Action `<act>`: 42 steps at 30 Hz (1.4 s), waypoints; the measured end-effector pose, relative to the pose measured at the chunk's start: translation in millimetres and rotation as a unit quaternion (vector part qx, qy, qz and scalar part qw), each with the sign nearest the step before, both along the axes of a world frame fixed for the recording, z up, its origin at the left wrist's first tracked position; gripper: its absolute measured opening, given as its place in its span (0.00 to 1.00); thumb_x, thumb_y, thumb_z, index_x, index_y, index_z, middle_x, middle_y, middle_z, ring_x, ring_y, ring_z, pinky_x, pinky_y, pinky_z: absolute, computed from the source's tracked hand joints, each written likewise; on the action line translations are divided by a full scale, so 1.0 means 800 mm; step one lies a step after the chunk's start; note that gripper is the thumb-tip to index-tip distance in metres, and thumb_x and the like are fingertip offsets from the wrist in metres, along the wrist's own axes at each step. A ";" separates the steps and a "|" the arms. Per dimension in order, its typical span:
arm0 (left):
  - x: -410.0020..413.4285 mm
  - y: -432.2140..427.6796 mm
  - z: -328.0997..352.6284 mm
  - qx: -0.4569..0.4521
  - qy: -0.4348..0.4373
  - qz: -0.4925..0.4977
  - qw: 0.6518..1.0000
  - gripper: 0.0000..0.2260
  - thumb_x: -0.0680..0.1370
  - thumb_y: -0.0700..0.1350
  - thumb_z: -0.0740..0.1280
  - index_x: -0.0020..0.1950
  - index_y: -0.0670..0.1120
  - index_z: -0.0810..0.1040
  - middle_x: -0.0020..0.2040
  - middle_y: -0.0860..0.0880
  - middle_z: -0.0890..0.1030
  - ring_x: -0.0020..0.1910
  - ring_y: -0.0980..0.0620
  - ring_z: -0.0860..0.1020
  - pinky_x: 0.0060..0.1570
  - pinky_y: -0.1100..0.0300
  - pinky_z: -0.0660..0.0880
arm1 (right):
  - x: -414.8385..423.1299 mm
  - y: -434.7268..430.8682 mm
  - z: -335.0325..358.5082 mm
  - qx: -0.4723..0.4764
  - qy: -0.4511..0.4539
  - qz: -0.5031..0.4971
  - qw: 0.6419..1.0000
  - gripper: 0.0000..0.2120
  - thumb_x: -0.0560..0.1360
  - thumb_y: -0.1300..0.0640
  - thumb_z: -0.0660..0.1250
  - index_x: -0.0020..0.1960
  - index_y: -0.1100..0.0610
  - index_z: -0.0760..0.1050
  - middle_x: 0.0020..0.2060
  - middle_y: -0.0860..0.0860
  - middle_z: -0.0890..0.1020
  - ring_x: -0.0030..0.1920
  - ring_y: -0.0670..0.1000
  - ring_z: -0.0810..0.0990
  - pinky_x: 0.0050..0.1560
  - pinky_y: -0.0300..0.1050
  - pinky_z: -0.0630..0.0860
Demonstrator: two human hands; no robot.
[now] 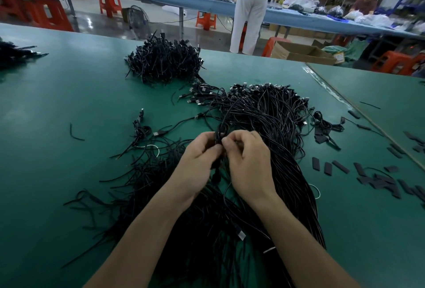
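My left hand and my right hand meet above the middle of a green table. Both pinch one thin black cable that loops up between them and arcs back into a long loose bundle of black USB cables. The fingers of both hands are curled round the cable. The bundle runs from under my forearms toward the far right, its plug ends fanned out at the far end. What the fingertips do to the cable is hidden.
A heap of coiled black cables lies at the back. Short black strips are scattered on the right, and a tied cable lies to the left. A person in white trousers stands beyond the table.
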State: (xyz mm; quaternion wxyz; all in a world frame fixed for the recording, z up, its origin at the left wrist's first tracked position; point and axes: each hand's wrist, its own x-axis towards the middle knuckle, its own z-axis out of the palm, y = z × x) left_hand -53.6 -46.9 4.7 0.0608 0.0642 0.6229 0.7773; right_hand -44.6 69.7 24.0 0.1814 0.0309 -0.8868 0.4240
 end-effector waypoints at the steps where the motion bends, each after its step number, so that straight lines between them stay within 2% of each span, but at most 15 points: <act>1: -0.001 0.000 -0.003 -0.070 0.048 0.029 0.996 0.09 0.82 0.36 0.62 0.57 0.48 0.79 0.53 0.50 0.82 0.53 0.56 0.80 0.57 0.62 0.77 | -0.001 -0.001 -0.002 -0.059 -0.027 -0.002 0.998 0.06 0.81 0.56 0.65 0.44 0.52 0.76 0.41 0.45 0.77 0.37 0.40 0.74 0.38 0.29 0.69; 3: -0.002 -0.002 -0.006 -0.208 0.137 0.108 0.962 0.11 0.80 0.38 0.68 0.58 0.53 0.78 0.56 0.52 0.76 0.58 0.56 0.75 0.62 0.63 0.72 | -0.002 -0.003 -0.003 -0.190 -0.087 0.014 0.978 0.09 0.81 0.57 0.65 0.43 0.54 0.79 0.33 0.44 0.77 0.30 0.41 0.70 0.32 0.33 0.67; 4: -0.001 -0.005 -0.006 -0.251 0.175 0.148 0.940 0.13 0.78 0.39 0.70 0.59 0.54 0.79 0.54 0.54 0.72 0.57 0.58 0.72 0.59 0.66 0.71 | -0.003 -0.001 -0.001 -0.253 -0.115 0.028 0.960 0.10 0.81 0.58 0.65 0.43 0.55 0.79 0.29 0.44 0.75 0.29 0.42 0.69 0.30 0.35 0.66; 7: 0.001 -0.011 -0.003 -0.243 0.249 0.188 0.918 0.16 0.77 0.39 0.72 0.57 0.60 0.79 0.44 0.55 0.72 0.42 0.61 0.72 0.42 0.72 0.70 | -0.003 0.001 0.009 -0.392 -0.169 0.083 0.900 0.12 0.82 0.60 0.64 0.41 0.57 0.80 0.27 0.46 0.75 0.27 0.41 0.71 0.27 0.33 0.68; 9: 0.001 -0.011 -0.001 -0.204 0.256 0.171 0.929 0.16 0.77 0.39 0.72 0.56 0.60 0.80 0.41 0.52 0.79 0.38 0.57 0.76 0.39 0.69 0.73 | -0.002 0.003 0.015 -0.413 -0.189 0.106 0.884 0.12 0.82 0.60 0.63 0.42 0.57 0.81 0.29 0.47 0.77 0.27 0.41 0.73 0.28 0.33 0.69; 13: 0.003 -0.011 0.004 -0.148 0.212 0.120 0.959 0.12 0.80 0.40 0.65 0.55 0.55 0.82 0.46 0.54 0.85 0.45 0.51 0.82 0.47 0.55 0.80 | 0.001 0.008 0.025 -0.383 -0.171 0.127 0.899 0.10 0.82 0.63 0.61 0.45 0.62 0.78 0.25 0.44 0.79 0.25 0.38 0.77 0.27 0.29 0.71; 16: 0.006 -0.009 0.007 -0.101 0.189 0.088 0.973 0.12 0.79 0.47 0.58 0.50 0.52 0.82 0.49 0.52 0.83 0.51 0.53 0.80 0.52 0.57 0.78 | 0.000 0.011 0.024 -0.297 -0.141 0.116 0.937 0.11 0.82 0.62 0.62 0.43 0.59 0.78 0.25 0.42 0.78 0.26 0.37 0.75 0.29 0.29 0.71; 19: 0.005 -0.010 0.006 -0.106 0.192 0.101 0.970 0.01 0.79 0.50 0.67 0.48 0.55 0.77 0.46 0.52 0.82 0.47 0.57 0.80 0.46 0.63 0.76 | 0.000 0.008 0.021 -0.257 -0.130 0.116 0.951 0.11 0.82 0.62 0.62 0.43 0.59 0.78 0.26 0.39 0.78 0.28 0.36 0.75 0.32 0.28 0.71; 24: 0.000 -0.016 0.001 -0.074 0.177 0.087 0.977 0.24 0.75 0.35 0.73 0.63 0.54 0.69 0.52 0.50 0.86 0.53 0.50 0.84 0.56 0.53 0.79 | 0.001 0.004 0.021 -0.264 -0.135 0.112 0.948 0.11 0.82 0.62 0.62 0.43 0.59 0.78 0.28 0.39 0.81 0.32 0.35 0.79 0.34 0.27 0.72; 28: 0.003 -0.013 0.000 -0.171 0.256 0.156 0.939 0.20 0.73 0.34 0.75 0.60 0.51 0.79 0.52 0.55 0.84 0.54 0.54 0.82 0.54 0.55 0.79 | 0.002 0.002 0.019 -0.291 -0.156 0.098 0.939 0.13 0.82 0.58 0.63 0.40 0.58 0.78 0.25 0.42 0.74 0.26 0.40 0.69 0.27 0.31 0.67; 32: 0.005 -0.012 -0.001 -0.221 0.320 0.238 0.890 0.17 0.70 0.32 0.76 0.47 0.54 0.82 0.48 0.55 0.78 0.51 0.56 0.76 0.48 0.61 0.74 | 0.003 -0.002 0.020 -0.315 -0.163 0.120 0.927 0.12 0.82 0.59 0.62 0.42 0.58 0.78 0.26 0.43 0.78 0.27 0.39 0.74 0.29 0.31 0.70; 34: 0.003 -0.013 -0.003 -0.224 0.340 0.247 0.880 0.16 0.71 0.30 0.74 0.46 0.51 0.84 0.45 0.52 0.73 0.47 0.59 0.73 0.45 0.68 0.71 | 0.001 -0.002 0.019 -0.313 -0.157 0.111 0.930 0.11 0.82 0.59 0.63 0.43 0.58 0.79 0.29 0.46 0.78 0.31 0.42 0.75 0.32 0.34 0.72; 36: 0.003 -0.013 -0.005 -0.234 0.361 0.242 0.870 0.15 0.73 0.27 0.69 0.47 0.47 0.85 0.43 0.50 0.72 0.45 0.57 0.72 0.43 0.69 0.71 | -0.001 -0.001 0.019 -0.300 -0.138 0.093 0.939 0.11 0.82 0.59 0.63 0.42 0.57 0.79 0.27 0.45 0.75 0.27 0.41 0.70 0.28 0.32 0.69; 39: 0.006 -0.008 -0.002 -0.184 0.340 0.199 0.901 0.16 0.76 0.31 0.62 0.48 0.50 0.84 0.43 0.50 0.74 0.44 0.55 0.73 0.45 0.68 0.70 | -0.004 0.003 0.018 -0.255 -0.085 0.070 0.961 0.11 0.81 0.59 0.64 0.41 0.56 0.78 0.26 0.41 0.74 0.26 0.39 0.68 0.28 0.33 0.67; 42: 0.011 -0.005 0.004 -0.144 0.272 0.147 0.940 0.14 0.77 0.37 0.61 0.45 0.52 0.83 0.43 0.51 0.77 0.43 0.57 0.75 0.43 0.69 0.69 | -0.006 0.004 0.015 -0.203 -0.029 0.044 0.978 0.08 0.81 0.59 0.65 0.44 0.55 0.79 0.34 0.43 0.79 0.33 0.42 0.72 0.35 0.39 0.72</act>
